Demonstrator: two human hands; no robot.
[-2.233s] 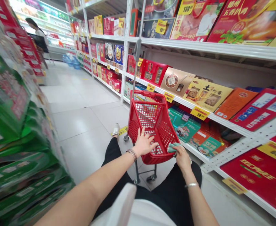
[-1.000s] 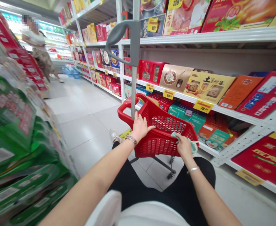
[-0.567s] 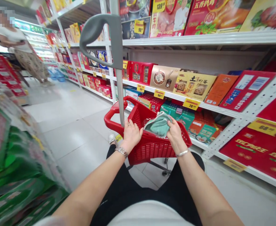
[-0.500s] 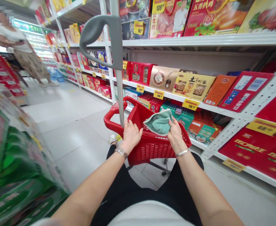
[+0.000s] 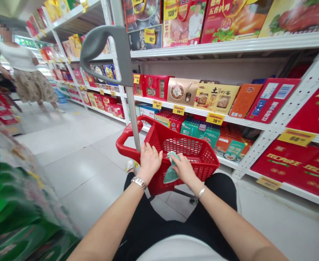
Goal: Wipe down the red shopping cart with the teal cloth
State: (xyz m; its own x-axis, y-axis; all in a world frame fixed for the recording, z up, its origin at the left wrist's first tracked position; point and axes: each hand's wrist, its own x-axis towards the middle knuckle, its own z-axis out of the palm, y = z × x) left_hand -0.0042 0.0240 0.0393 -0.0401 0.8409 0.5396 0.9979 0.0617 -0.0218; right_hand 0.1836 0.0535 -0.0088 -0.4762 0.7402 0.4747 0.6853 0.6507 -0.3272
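Note:
A red plastic shopping basket on wheels (image 5: 192,154) stands upright in front of my knees, with a tall grey pull handle (image 5: 105,43) rising from its near end. My left hand (image 5: 149,159) is closed round the basket's near rim beside the handle's pole. My right hand (image 5: 185,169) presses a folded teal cloth (image 5: 171,173) against the near rim, fingers closed on it. The basket's inside looks empty.
White shelves (image 5: 230,45) of boxed gift packs with yellow price tags run along the right. Green and red stacked cartons (image 5: 15,203) stand close on the left. A person in a white top (image 5: 20,69) walks at the aisle's far end. Pale floor tiles (image 5: 74,152) lie between.
The basket went from tipped on its side to upright. My right hand lifted the cloth above the rim, then brought it down onto the near rim by my left hand.

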